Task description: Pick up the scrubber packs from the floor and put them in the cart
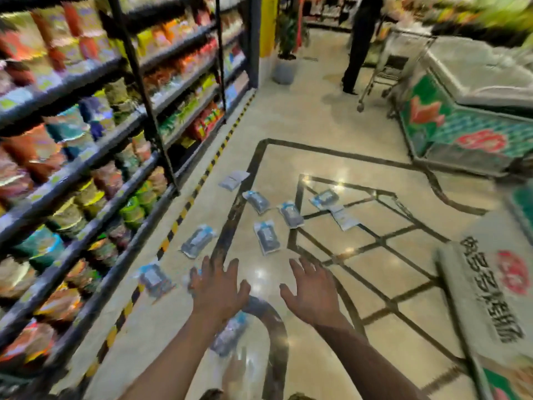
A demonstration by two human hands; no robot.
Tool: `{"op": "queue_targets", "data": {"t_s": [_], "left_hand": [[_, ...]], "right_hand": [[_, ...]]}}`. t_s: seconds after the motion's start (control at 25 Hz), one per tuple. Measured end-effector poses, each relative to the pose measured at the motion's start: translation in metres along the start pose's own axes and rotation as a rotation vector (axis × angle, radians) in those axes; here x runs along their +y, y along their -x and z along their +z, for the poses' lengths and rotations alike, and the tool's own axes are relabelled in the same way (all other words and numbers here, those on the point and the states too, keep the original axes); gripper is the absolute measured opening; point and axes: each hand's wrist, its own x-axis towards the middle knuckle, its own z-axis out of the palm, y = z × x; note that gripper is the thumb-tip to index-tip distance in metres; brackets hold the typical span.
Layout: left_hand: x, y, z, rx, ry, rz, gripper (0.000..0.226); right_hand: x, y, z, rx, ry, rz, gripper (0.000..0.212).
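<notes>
Big picture first: the floor [302,116] is glossy and throwing glare, and the scrubber packs [266,237] are scattered across it, all lying flat around the black inlaid floor pattern [357,223]. That shine is your first hazard — flat plastic on polished tile can skate away when you try to pinch an edge.

Next, the shelving [86,145] runs just left of the pattern, and the freezer chest [461,131] sits beyond its right corner. Lean in carelessly and an elbow meets either one.

The only cart [386,67] in view stands well beyond the pattern's far edge, beside another person [359,41], so the carry looks long; whether it is yours, I cannot tell. An armful of slippery packs may spill on the way.

Now the nearer packs: one [199,241] lies left of the pattern, another [155,280] nearer you by the hazard stripe, and one [230,333] sits under your left forearm, easily missed or stepped on.

Smallest: your left hand [217,290] and right hand [313,293] hover above the pattern's near edge, each grip spread wide, fingers splayed, holding nothing. The view is smeared, so judging your reach is risky.
</notes>
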Motion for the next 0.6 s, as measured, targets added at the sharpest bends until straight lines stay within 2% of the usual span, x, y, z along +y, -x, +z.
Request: {"op": "queue_targets", "data": {"t_s": [0.2,0.36,0.6], "left_hand": [[0.063,-0.061,-0.001,-0.039,0.021,0.187,0.087],[0.092,-0.12,0.005,-0.089,-0.032,0.258,0.071],[0.117,-0.241,-0.005,-0.138,-0.018,0.236,0.064]], "right_hand": [[0.065,-0.016,-0.011,0.022,-0.026,0.209,0.074],[0.097,-0.054,-0.01,0.034,-0.02,0.278,0.071],[0.124,-0.177,-0.02,0.028,-0.019,0.212,0.067]]}}
